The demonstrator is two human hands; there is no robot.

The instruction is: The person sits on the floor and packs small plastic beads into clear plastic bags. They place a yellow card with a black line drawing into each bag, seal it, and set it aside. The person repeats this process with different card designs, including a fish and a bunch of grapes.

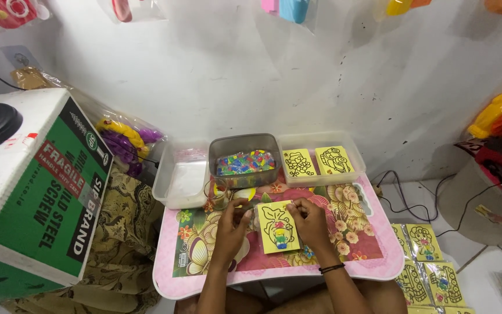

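A yellow card (278,227) with a black outline drawing, partly filled with colours, lies on the small pink floral table (367,264). My right hand (309,221) pinches the card's upper right edge. My left hand (232,225) rests at the card's left side, fingers curled by a small glass (218,193); whether it holds something small I cannot tell. Behind stand three tubs: a grey one (245,160) full of small coloured pieces, a clear one (180,174) on the left, and a clear one (321,160) with two yellow outline cards.
A large green and white cardboard box (36,192) stands at the left with patterned cloth below. More yellow cards (428,264) lie on the floor at the right, near cables. Bagged toys hang on the white wall.
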